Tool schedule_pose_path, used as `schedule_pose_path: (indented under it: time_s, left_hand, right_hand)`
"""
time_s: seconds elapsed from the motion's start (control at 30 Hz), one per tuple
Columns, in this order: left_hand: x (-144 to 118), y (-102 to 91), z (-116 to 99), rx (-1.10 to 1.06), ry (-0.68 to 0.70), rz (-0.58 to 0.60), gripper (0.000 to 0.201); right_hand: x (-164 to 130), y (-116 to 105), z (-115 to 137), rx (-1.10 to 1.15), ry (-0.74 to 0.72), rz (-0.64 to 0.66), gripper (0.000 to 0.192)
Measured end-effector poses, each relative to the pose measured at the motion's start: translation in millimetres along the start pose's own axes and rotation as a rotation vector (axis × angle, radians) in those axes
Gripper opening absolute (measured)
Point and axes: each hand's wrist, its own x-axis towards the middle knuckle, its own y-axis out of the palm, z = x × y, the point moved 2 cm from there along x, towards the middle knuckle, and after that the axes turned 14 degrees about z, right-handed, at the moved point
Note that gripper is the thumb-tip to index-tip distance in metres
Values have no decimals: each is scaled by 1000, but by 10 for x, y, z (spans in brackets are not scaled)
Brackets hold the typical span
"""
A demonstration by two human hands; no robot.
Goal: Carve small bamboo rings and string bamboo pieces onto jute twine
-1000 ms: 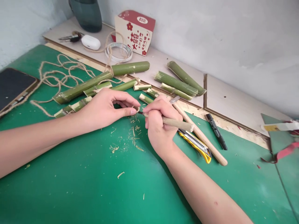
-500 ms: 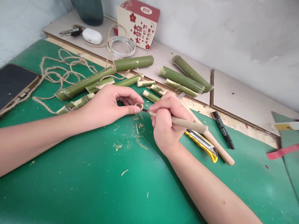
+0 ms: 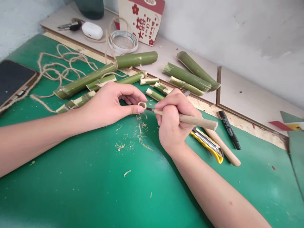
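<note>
Between thumb and fingers, my left hand (image 3: pixel 116 103) pinches a small hollow bamboo piece (image 3: pixel 142 104), its round open end facing right. My right hand (image 3: pixel 177 118) grips a carving knife (image 3: pixel 198 121) with a pale wooden handle, held like a pen. The short dark blade points left and its tip meets the rim of the bamboo piece; how far it reaches inside I cannot tell. Thin bamboo shavings (image 3: pixel 141 136) lie on the green mat (image 3: pixel 99 177) below. Beside my right hand are a yellow box cutter (image 3: pixel 209 145) and a tool with a wooden handle (image 3: pixel 224 148).
Cut bamboo lengths (image 3: pixel 136 59) lie behind my hands, others (image 3: pixel 187 79) on the pale board. A looped twine (image 3: pixel 63 71) and a phone (image 3: pixel 14 80) are at left. Tape roll (image 3: pixel 111 44), white case (image 3: pixel 92 30) and box (image 3: pixel 141 23) stand behind; a black marker (image 3: pixel 229 129) lies right.
The knife and my right hand have shifted slightly right, with the blade tip still at the bamboo piece. My left hand keeps its hold. The whole view has moved a little.
</note>
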Motion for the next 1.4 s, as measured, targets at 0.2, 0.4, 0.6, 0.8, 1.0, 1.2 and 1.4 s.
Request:
schedule_pose_path:
  time_s: [0.2, 0.4, 0.6, 0.8, 1.0, 1.2, 1.4]
  left_hand:
    - [-2, -5, -14, 15, -9, 0, 15]
    - [8, -10, -11, -6, -20, 8, 17]
    - [1, -8, -19, -6, -34, 4, 20]
    - [8, -10, -13, -12, -41, 14, 20]
    - [-11, -12, -12, 16, -62, 15, 23]
    - [-6, -8, -45, 83, -44, 30, 23]
    - [-16, 9, -33, -8, -46, 15, 29]
  right_hand:
    - [3, 3, -9, 85, -10, -1, 29]
    - [9, 12, -6, 29, 3, 44, 28]
    - [17, 10, 10, -73, 19, 90, 26]
    - [14, 4, -32, -10, 52, 74, 27]
    - [-11, -4, -57, 33, 86, 48, 28]
    - [14, 0, -76, 141, 162, 45, 25]
    - [85, -18, -38, 325, 218, 60, 31]
